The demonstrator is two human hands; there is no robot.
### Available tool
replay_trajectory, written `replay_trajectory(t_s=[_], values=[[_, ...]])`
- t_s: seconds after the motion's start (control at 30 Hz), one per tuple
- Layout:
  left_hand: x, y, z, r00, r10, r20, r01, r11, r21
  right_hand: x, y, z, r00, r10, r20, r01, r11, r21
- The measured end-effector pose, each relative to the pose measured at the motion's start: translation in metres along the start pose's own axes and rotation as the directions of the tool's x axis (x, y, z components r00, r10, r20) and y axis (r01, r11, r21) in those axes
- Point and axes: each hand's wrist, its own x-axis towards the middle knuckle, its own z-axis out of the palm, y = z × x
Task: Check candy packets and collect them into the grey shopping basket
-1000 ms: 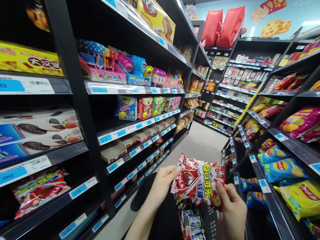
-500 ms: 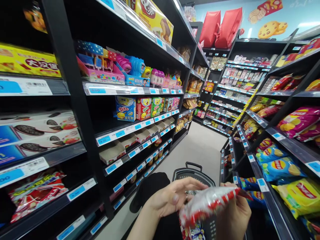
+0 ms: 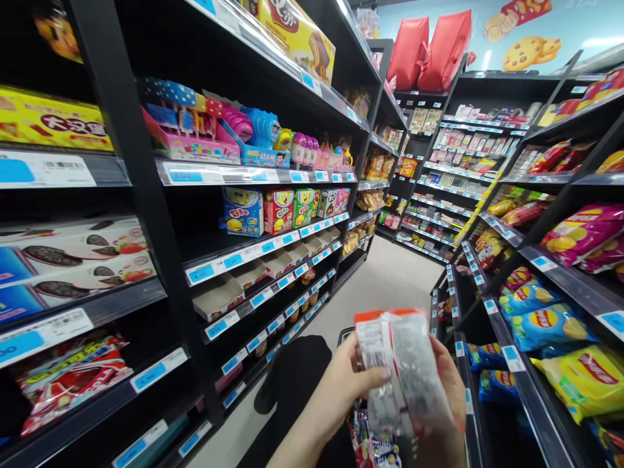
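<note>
A silvery-white snack packet with red-orange edges is held up in front of me, its printed back and barcode facing me, slightly blurred. My left hand grips its left side, thumb across the front. Around the right edge my right hand is closed, its fingers partly behind the packet. Below the packet, other colourful packets show in a dark shopping basket, which is mostly hidden by my hands and the packet.
Black shelving with price tags lines the left, holding candy boxes and lollipop displays. Bags of chips fill the right shelves. Between them runs a pale floor aisle to stocked back shelves; red bags sit on top.
The packet has turned from lying edge-on to upright with its back facing me. My left hand, open beside it before, now grips its left side. The basket handle is now covered.
</note>
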Motion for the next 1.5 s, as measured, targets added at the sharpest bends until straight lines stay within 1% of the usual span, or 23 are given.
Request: replay_trajectory(t_s=[0.03, 0.07, 0.13, 0.27, 0.33, 0.4, 0.47, 0.53, 0.6, 0.63, 0.67, 0.7, 0.8, 0.87, 0.93, 1.0, 1.07, 1.17, 1.23, 1.27, 1.3, 1.37, 1.5], values=[[0.0, -0.002, 0.003, 0.992, 0.062, -0.108, -0.065, 0.997, -0.027, 0.0, 0.002, 0.001, 1.0, 0.001, 0.007, -0.002, 0.996, 0.085], [0.0, -0.004, 0.007, 0.975, 0.104, -0.198, -0.117, 0.991, -0.058, 0.001, 0.004, 0.001, 0.999, 0.012, 0.047, -0.019, 0.986, 0.163], [-0.001, -0.009, 0.013, 0.939, 0.136, -0.315, -0.182, 0.976, -0.122, 0.0, 0.006, 0.002, 0.992, 0.001, 0.129, -0.03, 0.975, 0.221], [-0.003, -0.017, 0.021, 0.866, 0.163, -0.472, -0.275, 0.945, -0.177, -0.006, 0.005, 0.009, 0.985, -0.044, 0.166, 0.012, 0.982, 0.19], [-0.004, -0.02, 0.024, 0.829, 0.151, -0.539, -0.302, 0.931, -0.205, -0.009, 0.005, 0.014, 0.981, -0.08, 0.179, 0.047, 0.982, 0.183], [-0.005, -0.022, 0.026, 0.818, 0.122, -0.562, -0.29, 0.931, -0.22, -0.01, 0.008, 0.016, 0.981, -0.09, 0.17, 0.07, 0.99, 0.12], [-0.005, -0.023, 0.027, 0.838, 0.105, -0.536, -0.256, 0.942, -0.215, -0.009, 0.013, 0.015, 0.988, -0.113, 0.101, 0.113, 0.994, 0.006], [-0.003, -0.023, 0.024, 0.871, 0.117, -0.477, -0.237, 0.951, -0.2, -0.005, 0.018, 0.009, 0.983, -0.184, -0.004, 0.183, 0.979, -0.088], [-0.001, -0.02, 0.019, 0.894, 0.147, -0.423, -0.241, 0.954, -0.178, -0.002, 0.022, 0.001, 0.957, -0.264, -0.12, 0.246, 0.958, -0.147], [0.0, -0.017, 0.015, 0.901, 0.165, -0.401, -0.246, 0.957, -0.157, -0.001, 0.023, -0.004, 0.945, -0.29, -0.153, 0.269, 0.952, -0.148], [0.0, -0.012, 0.011, 0.908, 0.179, -0.379, -0.244, 0.961, -0.13, 0.0, 0.024, -0.008, 0.942, -0.3, -0.152, 0.282, 0.951, -0.129], [0.001, -0.007, 0.007, 0.918, 0.185, -0.352, -0.232, 0.968, -0.096, 0.0, 0.023, -0.012, 0.948, -0.292, -0.126, 0.282, 0.955, -0.09], [0.0, 0.013, -0.007, 0.958, 0.165, -0.235, -0.165, 0.986, 0.018, -0.001, 0.018, -0.018, 0.976, -0.21, 0.047, 0.208, 0.977, 0.048], [-0.002, 0.024, -0.017, 0.979, 0.143, -0.142, -0.132, 0.988, 0.085, -0.003, 0.015, -0.019, 0.98, -0.16, 0.119, 0.154, 0.986, 0.063], [-0.003, 0.03, -0.026, 0.994, 0.102, -0.029, -0.096, 0.985, 0.146, -0.004, 0.012, -0.02, 0.979, -0.138, 0.152, 0.134, 0.99, 0.033], [-0.004, 0.032, -0.035, 0.997, 0.055, 0.048, -0.064, 0.976, 0.207, -0.004, 0.012, -0.023, 0.975, -0.161, 0.154, 0.169, 0.985, -0.039], [-0.004, 0.031, -0.042, 0.997, 0.059, 0.05, -0.07, 0.961, 0.268, -0.003, 0.013, -0.027, 0.952, -0.257, 0.166, 0.28, 0.951, -0.135], [-0.004, 0.028, -0.046, 0.982, 0.187, 0.021, -0.18, 0.906, 0.382, 0.0, 0.014, -0.032, 0.881, -0.412, 0.234, 0.464, 0.851, -0.247], [-0.003, 0.027, -0.046, 0.959, 0.279, 0.043, -0.268, 0.854, 0.446, 0.002, 0.012, -0.031, 0.842, -0.466, 0.27, 0.531, 0.805, -0.267], [-0.002, 0.027, -0.045, 0.948, 0.313, 0.056, -0.302, 0.832, 0.465, 0.002, 0.012, -0.03, 0.833, -0.482, 0.271, 0.546, 0.795, -0.263], [-0.002, 0.027, -0.043, 0.939, 0.339, 0.063, -0.326, 0.813, 0.482, 0.001, 0.011, -0.028, 0.828, -0.494, 0.264, 0.554, 0.792, -0.256], [-0.002, 0.028, -0.04, 0.922, 0.383, 0.048, -0.349, 0.773, 0.529, 0.0, 0.009, -0.024, 0.838, -0.489, 0.243, 0.542, 0.801, -0.254], [-0.004, 0.027, -0.034, 0.909, 0.417, -0.02, -0.292, 0.669, 0.683, -0.004, 0.005, -0.016, 0.891, -0.416, 0.181, 0.453, 0.827, -0.332]])
